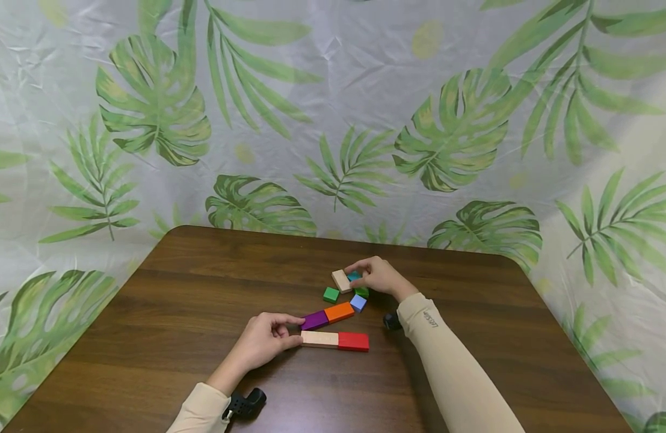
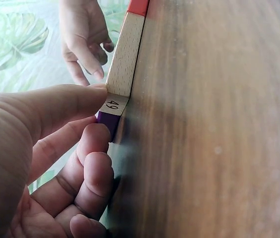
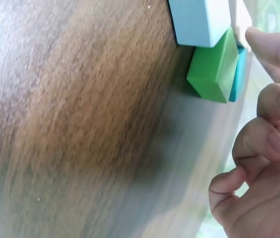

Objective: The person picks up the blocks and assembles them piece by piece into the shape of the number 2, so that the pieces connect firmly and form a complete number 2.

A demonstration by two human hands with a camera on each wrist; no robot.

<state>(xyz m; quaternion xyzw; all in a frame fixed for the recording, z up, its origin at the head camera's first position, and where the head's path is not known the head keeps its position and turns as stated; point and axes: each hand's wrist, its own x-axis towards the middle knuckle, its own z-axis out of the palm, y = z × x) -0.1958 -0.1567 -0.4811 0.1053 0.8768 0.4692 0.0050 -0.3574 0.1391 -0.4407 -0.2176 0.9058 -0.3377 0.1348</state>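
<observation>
On the tabletop, my left hand (image 1: 263, 338) has its thumb at the left end of a plain wooden block (image 1: 319, 339) and its index finger at the purple block (image 1: 314, 320). A red block (image 1: 354, 341) continues the plain one; an orange block (image 1: 340, 312) continues the purple one. The plain block's end bears "49" in the left wrist view. Farther back, my right hand (image 1: 380, 277) pinches a teal block (image 1: 354, 276) between thumb and index finger, beside another plain wooden block (image 1: 342, 281). A green block (image 3: 211, 72) sits against the teal one, partly under the hand in the head view.
A light blue block (image 1: 358, 302) lies near the orange block's right end. Left of it is a small dark green block (image 1: 331, 294). The brown table (image 1: 203, 288) ends at a leaf-patterned curtain (image 1: 354, 90). A black strap device (image 1: 246, 404) is on the left wrist.
</observation>
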